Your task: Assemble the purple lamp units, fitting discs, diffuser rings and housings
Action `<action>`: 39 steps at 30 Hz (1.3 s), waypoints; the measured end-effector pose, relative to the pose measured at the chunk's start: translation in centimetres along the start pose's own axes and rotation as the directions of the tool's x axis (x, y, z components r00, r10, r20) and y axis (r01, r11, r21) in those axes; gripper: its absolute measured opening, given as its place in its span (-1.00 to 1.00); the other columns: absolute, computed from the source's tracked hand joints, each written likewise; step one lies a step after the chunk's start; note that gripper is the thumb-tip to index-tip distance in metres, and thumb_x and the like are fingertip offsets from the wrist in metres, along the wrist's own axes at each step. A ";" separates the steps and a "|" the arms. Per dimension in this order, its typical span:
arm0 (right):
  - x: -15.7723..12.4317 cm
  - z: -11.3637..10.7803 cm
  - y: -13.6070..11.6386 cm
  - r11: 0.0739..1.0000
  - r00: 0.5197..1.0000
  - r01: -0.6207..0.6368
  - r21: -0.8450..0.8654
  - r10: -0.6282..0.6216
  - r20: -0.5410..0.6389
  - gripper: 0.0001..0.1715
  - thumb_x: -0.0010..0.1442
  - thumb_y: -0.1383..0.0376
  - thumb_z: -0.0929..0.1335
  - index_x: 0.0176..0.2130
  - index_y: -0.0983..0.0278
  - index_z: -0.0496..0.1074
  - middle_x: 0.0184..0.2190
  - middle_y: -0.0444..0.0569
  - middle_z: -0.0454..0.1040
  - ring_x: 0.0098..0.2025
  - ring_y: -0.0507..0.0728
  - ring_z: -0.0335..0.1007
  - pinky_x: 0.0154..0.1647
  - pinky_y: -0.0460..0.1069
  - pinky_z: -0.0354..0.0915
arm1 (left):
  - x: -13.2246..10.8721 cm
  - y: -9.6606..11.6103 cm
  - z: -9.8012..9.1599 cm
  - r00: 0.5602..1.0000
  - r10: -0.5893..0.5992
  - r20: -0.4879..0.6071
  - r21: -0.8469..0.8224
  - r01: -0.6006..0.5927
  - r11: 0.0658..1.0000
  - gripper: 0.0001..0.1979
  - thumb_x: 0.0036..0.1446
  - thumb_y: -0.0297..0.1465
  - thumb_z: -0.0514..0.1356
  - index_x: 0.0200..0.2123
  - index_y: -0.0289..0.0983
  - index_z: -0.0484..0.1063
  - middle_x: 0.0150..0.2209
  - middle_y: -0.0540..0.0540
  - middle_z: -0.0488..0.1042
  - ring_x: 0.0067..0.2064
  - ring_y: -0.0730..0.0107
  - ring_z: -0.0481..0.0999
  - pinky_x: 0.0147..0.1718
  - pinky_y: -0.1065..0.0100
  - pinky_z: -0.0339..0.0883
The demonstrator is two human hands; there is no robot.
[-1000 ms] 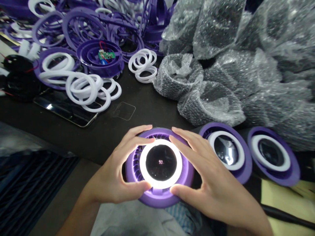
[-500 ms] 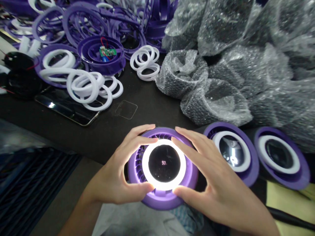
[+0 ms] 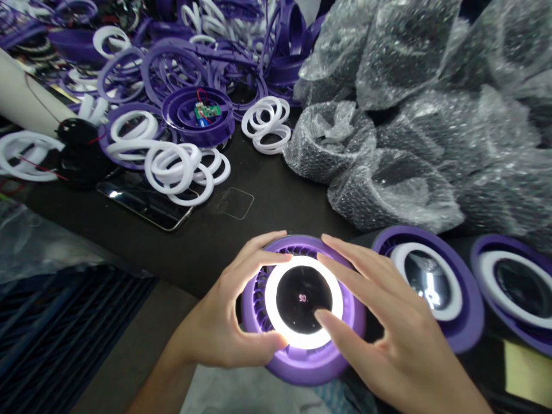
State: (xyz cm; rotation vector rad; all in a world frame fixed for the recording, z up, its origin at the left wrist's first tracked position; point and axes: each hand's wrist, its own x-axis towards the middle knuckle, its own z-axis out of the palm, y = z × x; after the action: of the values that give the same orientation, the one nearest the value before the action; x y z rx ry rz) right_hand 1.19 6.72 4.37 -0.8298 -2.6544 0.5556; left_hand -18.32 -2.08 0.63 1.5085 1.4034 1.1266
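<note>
- The purple round device (image 3: 302, 368) sits at the near edge of the black worktable (image 3: 241, 230), directly in front of the person.
- Its white ring (image 3: 302, 263) is lit. The dark centre display (image 3: 297, 290) shows small reddish digits, too small to read with certainty.
- Left hand (image 3: 219, 333): spans the left side of the device and grips it, with the thumb on the near part of the lit ring and the index finger curved over the far rim.
- Right hand (image 3: 388, 339): open with fingers extended and spread. The index finger lies across the upper right of the ring and the thumb tip rests on the display.
- Two similar purple units, (image 3: 426, 287) and (image 3: 513, 287), lie just to the right, unlit.
- Bubble-wrap bags (image 3: 388, 184) are heaped behind these units.
- Loose white rings (image 3: 181, 167) lie at far left, partly on a smartphone (image 3: 146, 201).
- An open purple housing (image 3: 190, 129) with a green circuit board (image 3: 202, 111) inside it sits behind the rings.
</note>
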 end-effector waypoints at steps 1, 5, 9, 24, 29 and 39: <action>0.1 0.1 -0.1 1.000 1.000 0.002 0.000 -0.002 0.001 -0.51 0.13 0.26 0.29 0.07 0.23 0.24 0.13 0.02 0.23 0.13 0.20 0.16 0.06 0.15 0.24 | 0.0 -0.1 0.1 1.000 -0.005 -0.008 -0.025 0.004 1.000 -0.32 -0.19 -0.31 0.35 0.05 -0.16 0.22 0.22 -0.14 0.09 0.23 0.04 0.08 0.17 0.10 0.04; 0.7 0.0 -0.5 0.998 0.998 -0.061 0.019 0.060 0.029 -0.50 0.07 0.30 0.30 0.04 0.20 0.25 0.11 0.01 0.24 0.12 0.21 0.15 0.05 0.17 0.23 | -0.3 -0.5 0.5 0.998 -0.024 -0.057 -0.109 0.018 0.994 -0.33 -0.19 -0.30 0.36 0.05 -0.12 0.25 0.22 -0.13 0.11 0.23 0.03 0.08 0.16 0.08 0.04; 1.6 -0.3 -1.3 0.982 0.985 -0.163 0.093 0.157 0.071 -0.51 -0.05 0.37 0.31 -0.06 0.21 0.28 0.03 0.03 0.28 0.06 0.23 0.18 0.03 0.20 0.20 | -0.6 -0.6 0.7 0.995 -0.047 -0.087 -0.150 0.034 0.988 -0.36 -0.16 -0.31 0.34 0.05 -0.12 0.26 0.22 -0.14 0.13 0.23 0.02 0.11 0.15 0.05 0.05; 0.8 -0.1 -1.2 0.990 0.993 -0.110 0.090 0.114 -0.041 -0.71 0.13 0.33 0.26 -0.16 0.42 0.40 0.11 0.26 0.20 0.18 0.27 0.08 0.16 0.22 0.09 | -0.6 0.7 -0.2 0.998 0.022 -0.062 0.080 -0.017 0.997 -0.32 -0.07 -0.22 0.28 0.13 -0.26 0.19 0.15 -0.24 0.22 0.18 0.08 0.21 0.15 0.02 0.05; -0.6 0.6 -3.0 0.979 0.961 -0.069 0.192 0.117 -0.251 -0.75 0.15 0.42 0.22 -0.15 0.38 0.35 -0.02 0.18 0.34 0.08 0.20 0.22 0.11 0.13 0.18 | -1.4 2.4 -0.1 0.994 0.075 -0.075 0.407 -0.038 0.913 -0.55 0.00 -0.25 0.23 -0.02 -0.26 0.37 0.18 -0.25 0.17 0.24 0.06 0.08 0.18 -0.04 -0.01; -2.9 2.6 -7.0 0.430 0.849 0.099 0.897 0.434 -0.302 -0.70 0.06 0.24 0.38 -0.17 0.25 0.37 -0.36 -0.08 0.48 -0.33 0.06 0.47 -0.32 -0.08 0.40 | -6.9 5.5 3.6 0.939 0.041 -0.340 0.099 -0.008 0.995 -0.82 0.17 -0.33 0.07 -0.22 -0.25 0.38 -0.22 -0.12 0.53 -0.19 0.28 0.55 -0.19 0.31 0.44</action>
State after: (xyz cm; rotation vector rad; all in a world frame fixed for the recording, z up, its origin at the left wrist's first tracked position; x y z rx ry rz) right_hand -0.85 -0.98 4.73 -0.7259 -1.3990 1.4160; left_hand -13.21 -9.34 4.09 1.4468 1.6960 1.4058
